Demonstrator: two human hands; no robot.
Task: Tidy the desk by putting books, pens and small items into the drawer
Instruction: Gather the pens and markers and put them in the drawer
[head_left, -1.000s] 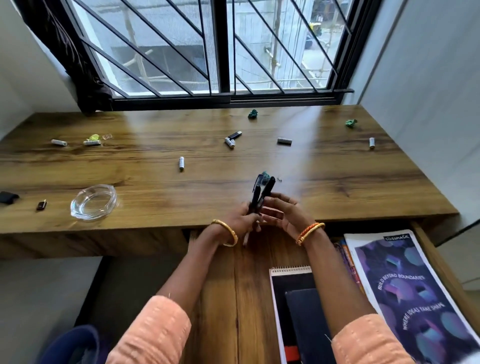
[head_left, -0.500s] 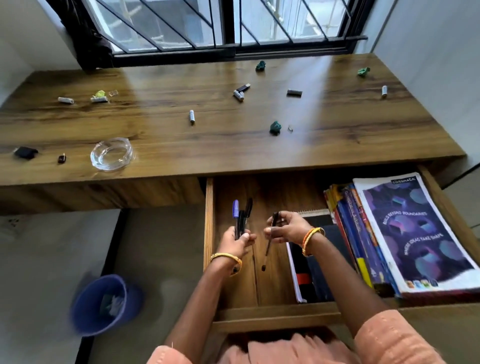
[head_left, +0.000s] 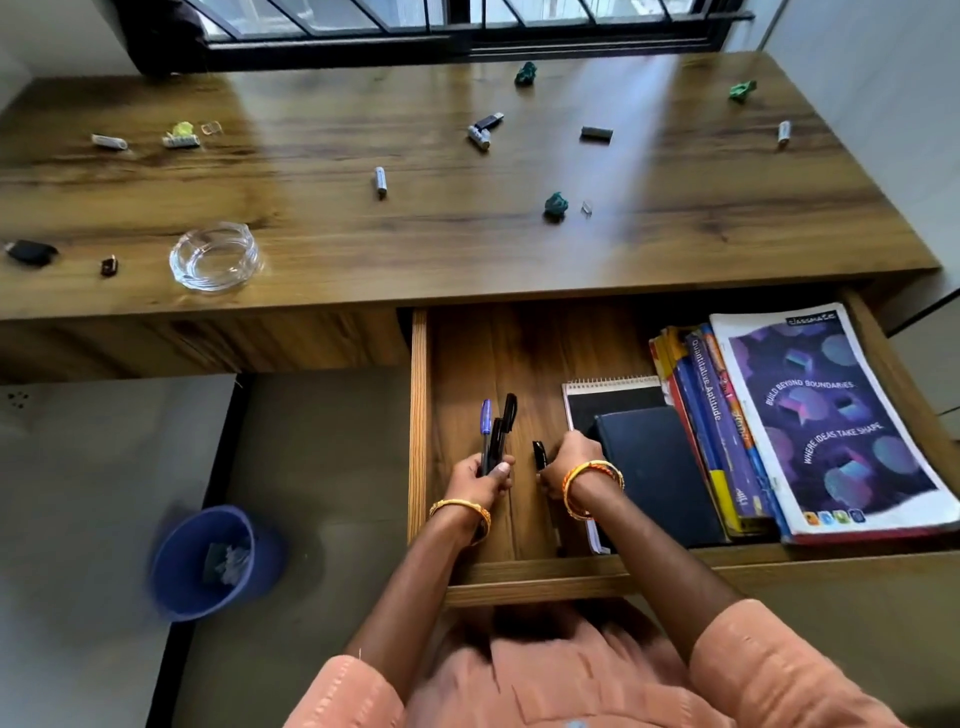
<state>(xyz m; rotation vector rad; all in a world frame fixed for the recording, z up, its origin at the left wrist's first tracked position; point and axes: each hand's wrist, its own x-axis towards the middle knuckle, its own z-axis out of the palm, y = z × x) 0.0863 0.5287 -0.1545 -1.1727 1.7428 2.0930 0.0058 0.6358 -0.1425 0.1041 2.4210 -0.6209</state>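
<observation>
Open drawer (head_left: 524, 353) below the counter (head_left: 467, 249): left hand (head_left: 480, 480) grips a pen bundle (head_left: 496, 434), right hand (head_left: 569, 460) pinches one black pen (head_left: 540, 454); loosening risks scattering.

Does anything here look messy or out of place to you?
Yes. Small bits lie scattered across the desk: crumpled green scraps, little capsule-like pieces and a glass dish. The drawer looks orderly, with books stacked at its right. Nothing appears spilled or broken.

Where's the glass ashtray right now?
The glass ashtray sits on the desk near its front edge, left of the open drawer, with a small dark item just to its left.
</observation>
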